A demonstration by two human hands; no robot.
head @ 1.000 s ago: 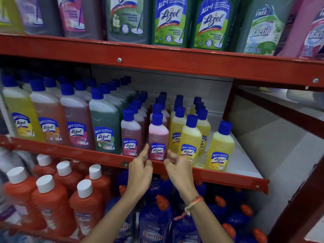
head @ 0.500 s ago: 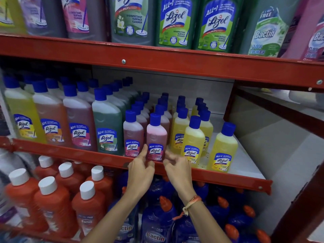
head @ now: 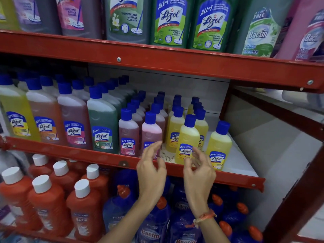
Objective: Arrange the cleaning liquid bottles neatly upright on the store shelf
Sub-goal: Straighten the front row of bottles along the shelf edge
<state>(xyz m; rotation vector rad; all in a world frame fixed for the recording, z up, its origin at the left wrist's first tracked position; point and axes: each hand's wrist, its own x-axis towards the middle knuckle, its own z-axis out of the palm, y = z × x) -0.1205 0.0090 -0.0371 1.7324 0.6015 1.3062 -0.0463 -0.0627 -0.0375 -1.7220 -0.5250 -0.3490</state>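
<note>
Small blue-capped bottles stand upright in rows on the middle red shelf [head: 228,179]. A pink bottle [head: 151,132] heads one row at the front. To its right stands a yellow bottle [head: 188,137], and a second yellow bottle [head: 219,146] stands alone further right. My left hand [head: 151,165] hovers just in front of the pink bottle, fingers apart and holding nothing. In front of the first yellow bottle, my right hand [head: 198,169] is open too, its fingertips at the label.
Taller bottles [head: 103,123] fill the shelf's left half. White shelf floor [head: 243,162] shows to the right of the lone yellow bottle. Large bottles line the top shelf [head: 175,62]. Below stand orange bottles [head: 49,202] and dark blue bottles [head: 152,225]. A red upright [head: 289,199] is at right.
Both hands have let go of the pink bottle and drawn back from the shelf edge. My right hand has shifted right, in front of the yellow bottle.
</note>
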